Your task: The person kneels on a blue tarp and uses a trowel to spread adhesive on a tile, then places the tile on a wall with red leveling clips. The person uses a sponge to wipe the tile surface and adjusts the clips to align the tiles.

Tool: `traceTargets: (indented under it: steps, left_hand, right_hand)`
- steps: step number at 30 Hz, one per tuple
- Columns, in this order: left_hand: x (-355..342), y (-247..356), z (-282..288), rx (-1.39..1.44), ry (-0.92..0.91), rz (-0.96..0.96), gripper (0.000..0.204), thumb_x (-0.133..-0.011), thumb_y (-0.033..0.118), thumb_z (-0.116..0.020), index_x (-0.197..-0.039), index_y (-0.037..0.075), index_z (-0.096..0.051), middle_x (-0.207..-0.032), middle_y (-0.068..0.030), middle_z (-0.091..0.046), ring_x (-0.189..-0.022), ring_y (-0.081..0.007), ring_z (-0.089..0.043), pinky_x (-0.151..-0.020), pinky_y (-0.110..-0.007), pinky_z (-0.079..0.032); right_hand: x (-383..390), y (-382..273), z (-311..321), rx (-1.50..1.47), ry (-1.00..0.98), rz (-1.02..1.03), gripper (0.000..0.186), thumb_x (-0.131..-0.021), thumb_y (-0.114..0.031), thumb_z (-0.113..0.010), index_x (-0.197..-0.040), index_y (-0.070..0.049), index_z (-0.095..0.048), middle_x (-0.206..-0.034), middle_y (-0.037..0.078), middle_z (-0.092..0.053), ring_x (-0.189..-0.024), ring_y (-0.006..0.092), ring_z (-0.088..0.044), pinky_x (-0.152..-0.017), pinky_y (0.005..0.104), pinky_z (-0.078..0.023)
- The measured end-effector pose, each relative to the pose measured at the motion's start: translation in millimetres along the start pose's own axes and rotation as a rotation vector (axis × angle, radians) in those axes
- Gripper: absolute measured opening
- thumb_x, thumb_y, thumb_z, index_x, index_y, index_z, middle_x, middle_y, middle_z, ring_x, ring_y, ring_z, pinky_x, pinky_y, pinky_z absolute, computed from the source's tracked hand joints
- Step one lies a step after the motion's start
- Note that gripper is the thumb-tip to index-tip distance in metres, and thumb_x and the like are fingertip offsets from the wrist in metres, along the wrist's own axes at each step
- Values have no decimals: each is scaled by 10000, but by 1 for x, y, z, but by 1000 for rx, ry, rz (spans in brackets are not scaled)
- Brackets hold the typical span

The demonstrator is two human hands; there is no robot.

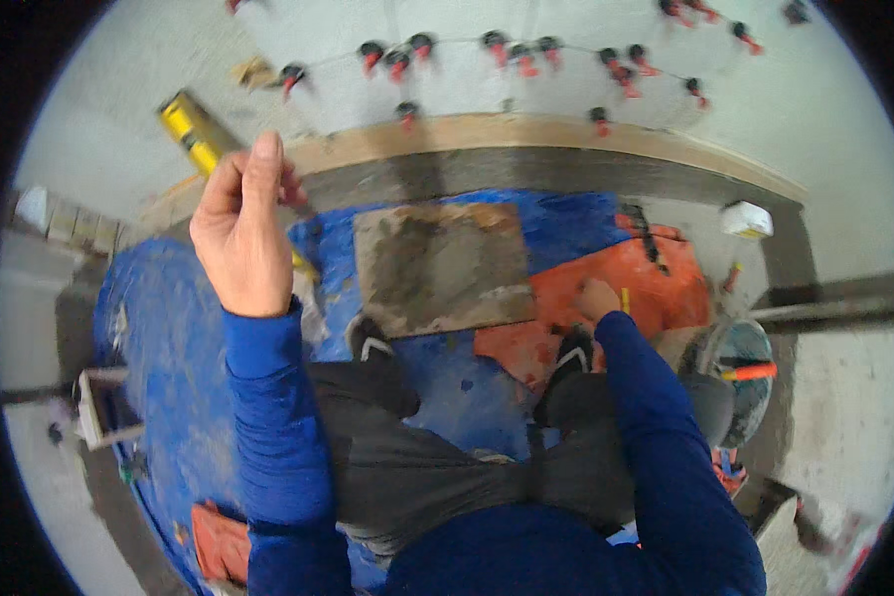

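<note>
My left hand (243, 233) is raised at the left with its thumb up and fingers curled closed. Anything inside the curled fingers is hidden. Behind it, a yellow spirit level (191, 134) slants past the fingers. Lower down at the right, my right hand (599, 298) reaches over an orange-red sheet (656, 281); its fingers are small and smeared. Close by its wrist shows a slim yellow piece (626, 300). A square board smeared with grey mortar (442, 263) lies between the hands, in front of my feet.
Several black-and-red levelling clips (494, 42) dot the pale surface ahead, beyond a light wooden strip (487, 129). Blue sheeting (169, 348) covers much of the floor. At right stands a bucket (745, 348) with an orange-handled tool (750, 372). A white box (747, 220) sits farther off.
</note>
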State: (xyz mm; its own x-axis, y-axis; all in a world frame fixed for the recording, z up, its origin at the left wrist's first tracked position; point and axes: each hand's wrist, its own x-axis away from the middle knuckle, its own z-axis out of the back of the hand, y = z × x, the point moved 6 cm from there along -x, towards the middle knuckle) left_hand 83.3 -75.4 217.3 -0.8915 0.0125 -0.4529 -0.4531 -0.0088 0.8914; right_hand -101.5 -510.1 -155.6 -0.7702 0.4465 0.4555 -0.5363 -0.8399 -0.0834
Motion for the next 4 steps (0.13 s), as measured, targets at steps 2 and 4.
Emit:
traceTargets:
  steps: [2, 4]
  left_hand:
    - [3, -5, 18, -81, 55, 20, 322, -1007, 273, -675, -801, 26, -653, -754, -26, -632, -699, -97, -575, -647, -251, -467]
    - [6, -9, 31, -95, 73, 51, 324, -1004, 278, -678, -799, 28, -653, -747, -27, -634, -697, -102, -584, -647, -252, -470]
  right_hand:
    - [-5, -24, -48, 15, -64, 162, 372, -916, -261, -593, -1245, -115, -687, -1238, 209, -683, -1158, 368, -656, -948, 479, -539]
    - [-10, -58, -80, 61, -107, 315, 411, -903, -280, -620, -1274, -113, -670, -1238, 196, -686, -1145, 364, -664, -939, 469, -545]
